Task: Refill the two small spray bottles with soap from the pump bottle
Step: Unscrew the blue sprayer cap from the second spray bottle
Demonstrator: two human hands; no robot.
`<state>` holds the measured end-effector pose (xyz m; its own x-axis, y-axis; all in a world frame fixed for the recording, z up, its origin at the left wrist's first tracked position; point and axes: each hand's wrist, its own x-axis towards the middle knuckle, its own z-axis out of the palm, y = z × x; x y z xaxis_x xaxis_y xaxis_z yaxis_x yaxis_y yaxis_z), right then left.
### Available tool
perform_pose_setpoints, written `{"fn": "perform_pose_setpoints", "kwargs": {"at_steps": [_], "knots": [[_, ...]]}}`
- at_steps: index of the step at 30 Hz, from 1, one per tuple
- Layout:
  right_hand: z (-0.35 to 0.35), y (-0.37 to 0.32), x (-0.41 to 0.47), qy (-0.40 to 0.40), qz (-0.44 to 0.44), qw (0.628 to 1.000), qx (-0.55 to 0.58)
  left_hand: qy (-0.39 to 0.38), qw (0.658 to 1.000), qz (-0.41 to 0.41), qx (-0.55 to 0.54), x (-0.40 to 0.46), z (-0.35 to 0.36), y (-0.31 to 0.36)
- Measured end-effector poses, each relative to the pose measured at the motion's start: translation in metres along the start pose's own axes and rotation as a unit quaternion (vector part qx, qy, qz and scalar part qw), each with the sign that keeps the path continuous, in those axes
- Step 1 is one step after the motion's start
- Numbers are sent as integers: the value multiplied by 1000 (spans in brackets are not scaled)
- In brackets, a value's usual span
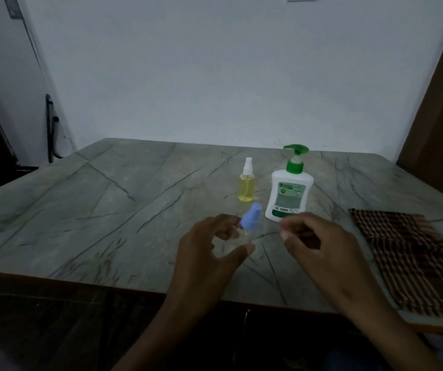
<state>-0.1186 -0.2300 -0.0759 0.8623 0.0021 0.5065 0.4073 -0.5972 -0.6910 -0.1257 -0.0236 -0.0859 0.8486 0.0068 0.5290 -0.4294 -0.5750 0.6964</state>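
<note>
A small clear spray bottle with a lilac cap (64,220) is held near the front of the marble table (86,210) by the left hand (207,253). Its body is cupped between the thumb and the curled fingers, and the bottle is tilted so that the cap leans away toward the pump bottle (290,188). Whether its base touches the table cannot be told in the dim, blurred view. The right hand (319,245) is held just beside it, fingers loosely curled and seemingly empty.

The second spray bottle (246,186), filled with yellow liquid and topped by a white nozzle, stands upright just left of the pump bottle, well behind the hands. A checked cloth (407,253) lies at the right edge.

The held bottle is judged light, thin-walled and smooth, so it is likely to slip or buckle if squeezed hard. It is best steadied around the body while the cap is pinched at its collar and unscrewed. The pump bottle looks heavier and stable; its head can be pressed from above.
</note>
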Motion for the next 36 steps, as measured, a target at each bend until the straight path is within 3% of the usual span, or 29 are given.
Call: {"fn": "perform_pose_setpoints", "kwargs": {"at_steps": [3,6,8,9,10,12,13,19,31,36], "knots": [[-12,-44,1,-39,-56,998,0,23,999,30,-20,-19,-5,0],[1,-61,1,-66,-79,991,-86,34,996,86,10,-23,-8,1],[19,-60,7,110,-101,984,-100,44,993,108,26,-21,-10,3],[24,-59,11,153,-93,980,-90,48,992,115,32,-20,-11,4],[21,-58,12,105,-92,984,-107,50,991,118,35,-18,-12,5],[8,-56,8,-64,-82,985,-136,55,991,117,34,-17,-11,4],[1,-56,7,-77,-79,984,-142,59,991,115,32,-16,-11,3],[-4,-66,15,-60,-68,988,-129,57,993,103,-12,-13,-8,0],[-26,-68,25,-179,-109,975,-75,6,993,86,-74,-8,-6,-3],[-23,-53,19,-178,-136,972,-72,-8,994,80,-77,-9,3,-9]]}}
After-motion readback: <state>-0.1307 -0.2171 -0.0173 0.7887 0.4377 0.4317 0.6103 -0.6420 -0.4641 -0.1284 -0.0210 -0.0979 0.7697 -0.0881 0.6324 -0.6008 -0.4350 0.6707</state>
